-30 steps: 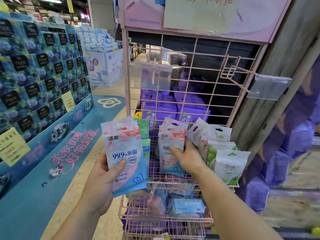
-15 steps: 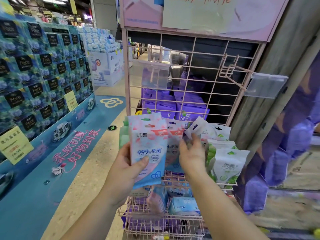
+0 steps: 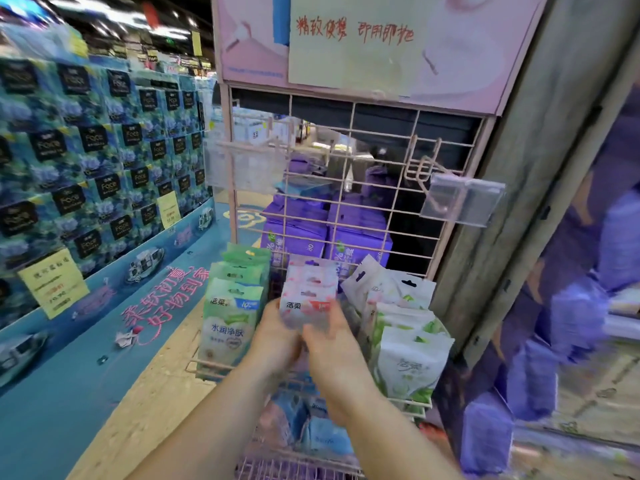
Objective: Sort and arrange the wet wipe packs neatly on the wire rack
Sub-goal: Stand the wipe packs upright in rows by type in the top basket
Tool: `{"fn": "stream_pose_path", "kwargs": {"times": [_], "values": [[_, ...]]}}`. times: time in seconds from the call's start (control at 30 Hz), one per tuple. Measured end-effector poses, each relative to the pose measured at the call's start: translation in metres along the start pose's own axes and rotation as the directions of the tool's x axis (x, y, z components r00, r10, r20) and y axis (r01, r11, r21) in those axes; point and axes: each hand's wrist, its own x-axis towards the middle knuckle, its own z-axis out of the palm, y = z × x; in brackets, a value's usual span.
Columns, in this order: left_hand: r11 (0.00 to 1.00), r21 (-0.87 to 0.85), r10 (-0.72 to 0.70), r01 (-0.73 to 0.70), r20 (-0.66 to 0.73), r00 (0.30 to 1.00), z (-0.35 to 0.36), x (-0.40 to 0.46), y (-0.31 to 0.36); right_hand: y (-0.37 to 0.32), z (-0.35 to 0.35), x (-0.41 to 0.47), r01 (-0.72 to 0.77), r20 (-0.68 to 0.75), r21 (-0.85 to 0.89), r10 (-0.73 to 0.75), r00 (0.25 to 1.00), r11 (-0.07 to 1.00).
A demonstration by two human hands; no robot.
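A pink wire rack (image 3: 353, 161) stands in front of me. Pink wet wipe packs (image 3: 308, 292) stand in the middle of its upper shelf, and both hands meet at their lower part. My left hand (image 3: 277, 337) and my right hand (image 3: 332, 344) grip the front pink pack, which is blurred. Green packs (image 3: 232, 313) stand in a row to the left. White and green packs (image 3: 408, 344) lean in a looser row to the right. Blue packs (image 3: 322, 431) lie in the lower basket beneath my arms.
Two hooks with clear label holders (image 3: 460, 202) stick out from the grid above the shelf. A wooden pillar (image 3: 540, 174) runs along the rack's right side. A blue tissue display (image 3: 86, 161) fills the left, with floor between.
My left hand carried its pink pack right, onto the middle row on the shelf. My right hand came down to meet it. The camera moved closer and tilted up.
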Motion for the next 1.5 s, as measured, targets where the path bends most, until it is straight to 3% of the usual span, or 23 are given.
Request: {"fn": "stream_pose_path", "kwargs": {"times": [0.1,0.2,0.27,0.37,0.47,0.6,0.77,0.9,1.1,1.2,1.27,1.37,1.43,1.5], "values": [[0.997,0.069,-0.039,0.045,-0.090,0.995,0.002,0.001,0.002,-0.032,-0.034,-0.006,0.234,0.030,-0.049,-0.232,0.972,0.971],[0.993,0.067,-0.087,0.099,-0.166,0.982,0.003,0.003,0.003,-0.059,-0.093,0.012,0.394,-0.093,-0.326,-0.444,0.891,0.859],[0.991,0.068,-0.099,0.115,-0.197,0.975,0.004,0.001,0.005,-0.061,-0.125,0.037,0.281,-0.080,-0.601,-0.407,0.910,0.748],[0.980,0.170,-0.061,0.106,-0.248,0.967,0.009,-0.006,0.005,-0.049,-0.147,0.075,0.125,0.050,-0.864,-0.165,0.985,0.488],[0.895,0.443,0.115,0.049,-0.335,0.935,0.019,-0.018,0.006,-0.041,-0.145,0.098,0.132,0.145,-0.924,0.009,0.989,0.359],[0.785,0.615,0.319,-0.078,-0.292,0.902,0.034,-0.041,0.003,-0.038,-0.140,0.103,0.170,0.180,-0.954,0.016,0.984,0.246],[0.779,0.622,0.252,-0.082,-0.189,0.949,0.030,-0.040,0.000,-0.052,-0.146,0.085,0.271,0.228,-0.899,-0.161,0.960,0.343],[0.859,0.507,0.179,-0.069,-0.172,0.969,0.023,-0.033,0.009,-0.074,-0.137,0.057,0.491,0.284,-0.759,-0.460,0.841,0.429],[0.948,0.284,0.139,-0.144,0.037,0.990,0.017,-0.029,0.020,-0.095,-0.106,0.021,0.662,0.421,-0.697,-0.591,0.689,0.275],[0.979,0.121,0.150,-0.164,0.114,0.982,0.015,-0.034,0.020,-0.096,-0.092,0.016,0.698,0.409,-0.652,-0.638,0.652,0.296],[0.984,0.103,0.140,-0.146,0.066,0.988,0.008,-0.036,0.021,-0.091,-0.080,0.019,0.696,0.363,-0.617,-0.653,0.665,0.366],[0.955,0.281,0.117,-0.091,-0.076,0.990,-0.009,-0.037,0.012,-0.075,-0.064,0.033,0.635,0.282,-0.597,-0.613,0.738,0.490],[0.860,0.505,0.153,-0.070,-0.124,0.980,-0.017,-0.040,0.002,-0.061,-0.055,0.045,0.543,0.285,-0.663,-0.497,0.820,0.515],[0.708,0.706,0.147,-0.011,-0.133,0.980,-0.017,-0.045,-0.005,-0.047,-0.049,0.055,0.451,0.328,-0.759,-0.322,0.888,0.469]]}}
